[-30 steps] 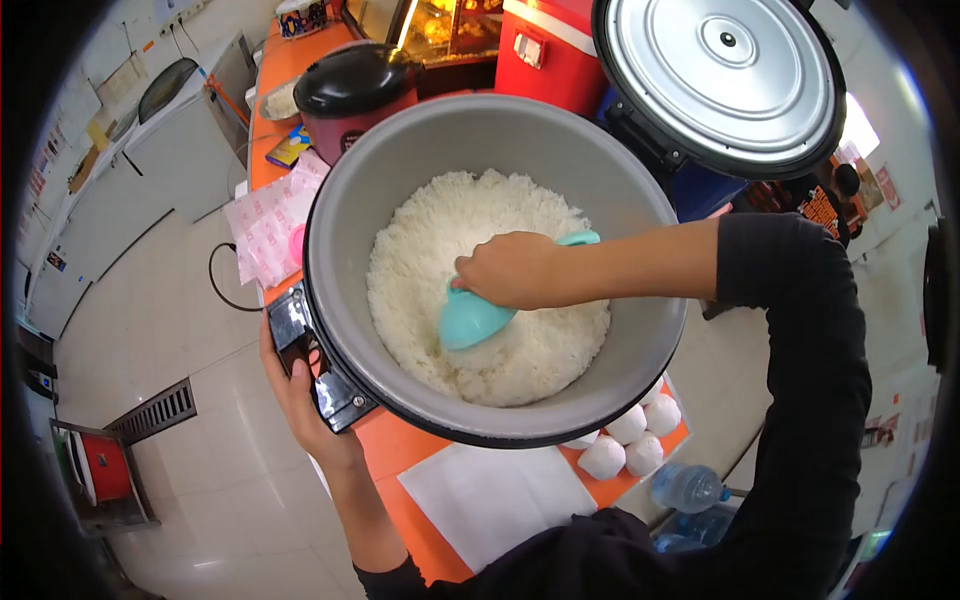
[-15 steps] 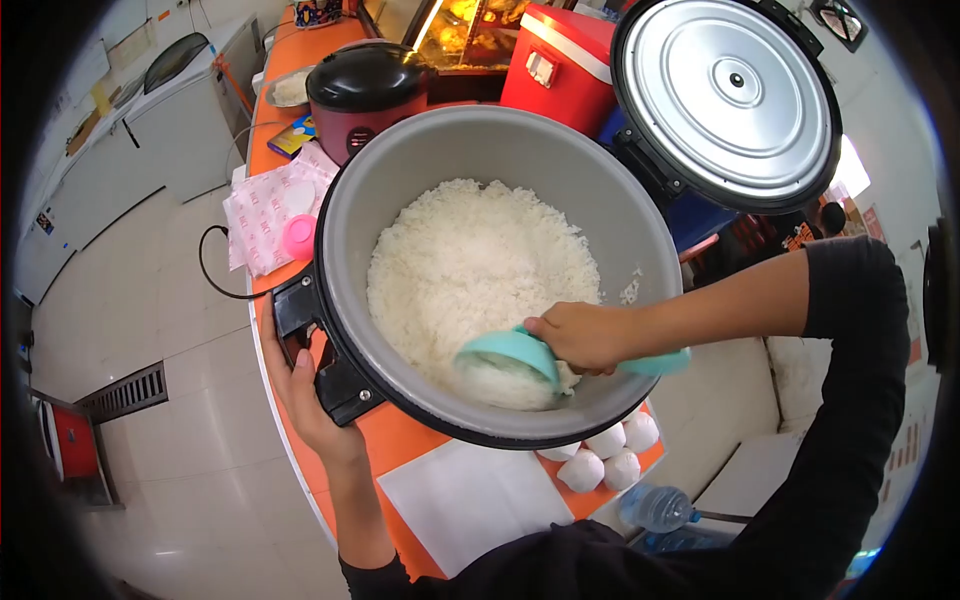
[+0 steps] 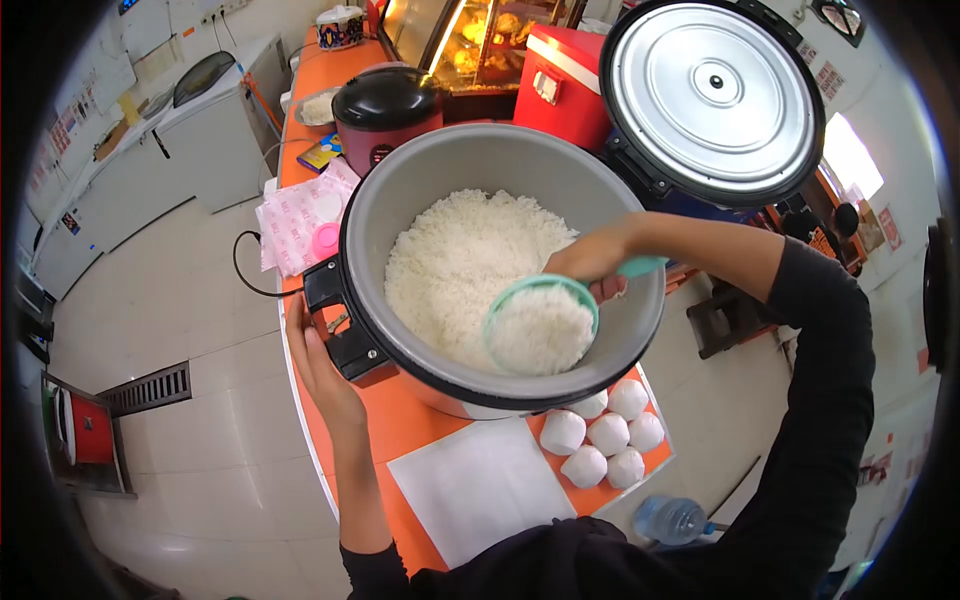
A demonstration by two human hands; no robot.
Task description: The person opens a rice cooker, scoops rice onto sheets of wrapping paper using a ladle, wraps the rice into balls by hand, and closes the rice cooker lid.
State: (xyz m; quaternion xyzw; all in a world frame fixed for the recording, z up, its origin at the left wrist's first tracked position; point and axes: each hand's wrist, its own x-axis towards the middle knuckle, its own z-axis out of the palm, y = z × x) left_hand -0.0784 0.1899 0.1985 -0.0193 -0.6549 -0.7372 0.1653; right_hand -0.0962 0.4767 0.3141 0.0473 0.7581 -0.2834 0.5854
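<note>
A large rice cooker (image 3: 505,392) stands with its lid (image 3: 715,85) raised and white rice (image 3: 450,260) heaped in its grey pot. My right hand (image 3: 592,262) reaches into the pot, fingers closed around the handle of a mint-green scoop (image 3: 497,300). Rice fills the scoop, which is tilted toward me above the rice bed. At the cooker's left side, my left hand (image 3: 328,375) is against the black side handle (image 3: 345,330), seemingly gripping it; some of its fingers are hidden.
White wrapped, rounded bundles (image 3: 607,434) sit beside a sheet of white paper (image 3: 480,490) on the orange counter (image 3: 405,440). Behind are a smaller cooker (image 3: 388,110), a red cooler box (image 3: 562,85) and a lit food case (image 3: 480,45). Pink printed papers (image 3: 305,215) lie left.
My right hand has raised the scoop and turned it; it now shows a full load of rice. The camera view has shifted, and my left hand stays at the handle.
</note>
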